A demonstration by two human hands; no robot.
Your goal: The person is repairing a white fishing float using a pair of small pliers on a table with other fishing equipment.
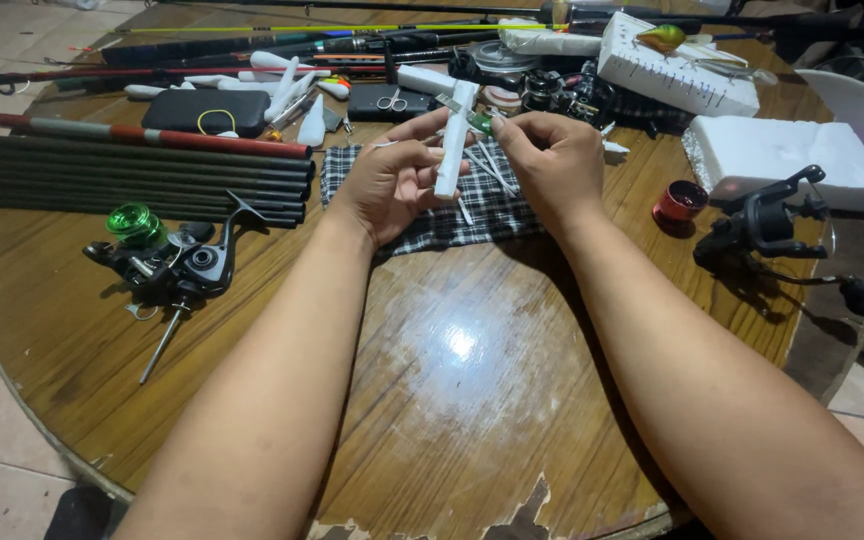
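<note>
Bare worktop (pixel 452 400) lies open between the forearms. Rods (pixel 132 170) and a reel (pixel 177 265) block the left; a black reel (pixel 767 225) and foam blocks (pixel 787 155) block the right.

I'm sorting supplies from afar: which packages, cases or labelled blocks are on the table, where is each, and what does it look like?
White foam block: far right, rectangular, small dark marks, a green-orange lure on top.
Plain white foam block: right edge, rectangular.
Black case: far left, flat, rounded.
White foam strip: held upright in both hands.
No screens or signs.

Head camera looks steeply down, close over the round wooden table (pixel 472 400).
</note>
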